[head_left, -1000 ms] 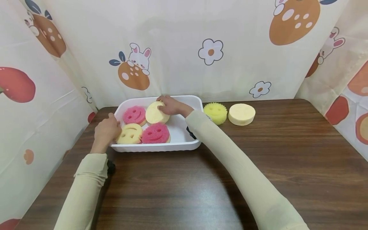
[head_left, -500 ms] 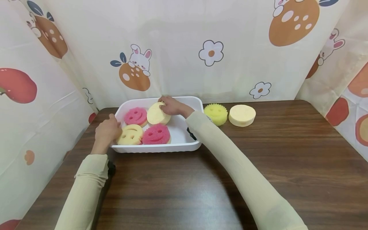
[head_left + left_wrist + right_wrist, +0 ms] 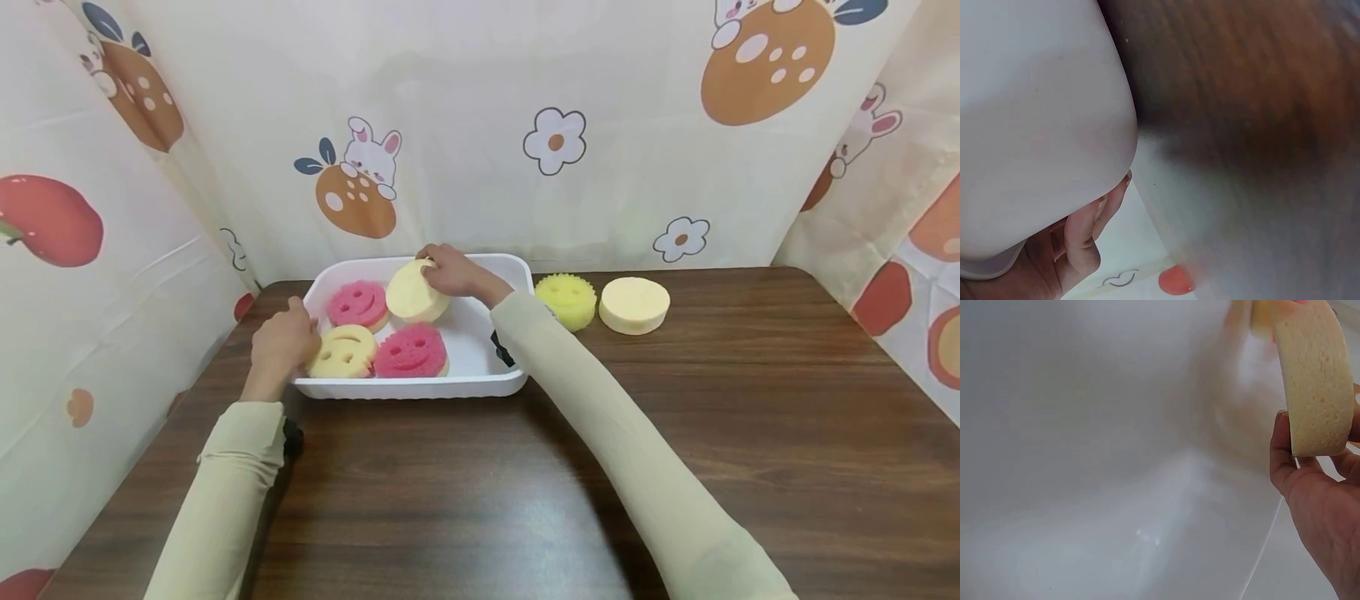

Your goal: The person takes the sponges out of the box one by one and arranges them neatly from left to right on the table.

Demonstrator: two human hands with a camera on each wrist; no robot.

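Observation:
A white tray (image 3: 480, 385) sits at the back left of the brown table (image 3: 675, 433). In it lie a pink smiley sponge (image 3: 357, 303), a pale yellow smiley sponge (image 3: 343, 351) and a second pink smiley sponge (image 3: 409, 352). My right hand (image 3: 453, 272) grips a cream round sponge (image 3: 411, 292), tilted on edge at the tray's back; the right wrist view shows this cream sponge (image 3: 1315, 381) edge-on against my palm (image 3: 1319, 512). My left hand (image 3: 282, 343) holds the tray's left rim, fingers (image 3: 1094, 219) curled against the tray wall (image 3: 1035, 125).
A bright yellow smiley sponge (image 3: 566, 301) and a plain cream round sponge (image 3: 633, 304) lie on the table right of the tray. Printed curtains (image 3: 480, 125) close in the back and both sides.
The cream sponge in my right hand has tipped up slightly more on edge. My left hand stays on the tray rim.

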